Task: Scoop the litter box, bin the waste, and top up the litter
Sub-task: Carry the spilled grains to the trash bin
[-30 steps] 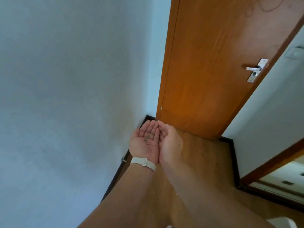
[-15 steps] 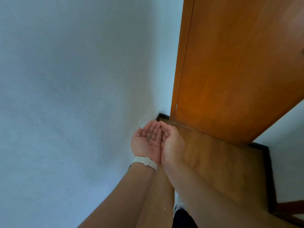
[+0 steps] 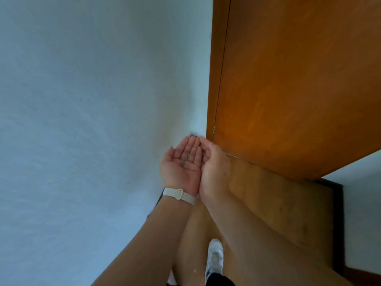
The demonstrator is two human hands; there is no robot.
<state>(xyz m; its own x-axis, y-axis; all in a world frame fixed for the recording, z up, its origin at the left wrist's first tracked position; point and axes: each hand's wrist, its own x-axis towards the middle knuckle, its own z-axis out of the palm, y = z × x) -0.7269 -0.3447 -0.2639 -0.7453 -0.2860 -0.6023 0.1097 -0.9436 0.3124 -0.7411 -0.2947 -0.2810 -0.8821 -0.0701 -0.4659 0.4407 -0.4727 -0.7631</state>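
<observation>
Two hands are pressed together side by side to form a shallow bowl, just in front of the lower hinge-side corner of the wooden door [image 3: 288, 89]. The left hand [image 3: 179, 172] lies palm up with its fingers nearly straight. A few small dark grains [image 3: 185, 158] rest where the palm meets the fingers; they are probably spilled litter, but they are too small to be sure. The right hand [image 3: 215, 170] touches the left along its edge. It is tilted with its back toward the camera and its fingers gently curved inward, like a wall that stops the grains from rolling off. Neither hand grips anything; the grains are only carried. A white wristband [image 3: 179, 196] sits on the left wrist. Both forearms reach forward toward the door, over the wooden floor [image 3: 278, 203], and a white shoe [image 3: 215, 259] shows below them.

The litter box and the bin are not in view, so I judge this to be a small cleaning step: loose grains are being carried to the bin. The next move calls for level palms and a closed seam between the hands, then a tip over the bin. The pale wall [image 3: 82, 120] stands to the left of the door.
</observation>
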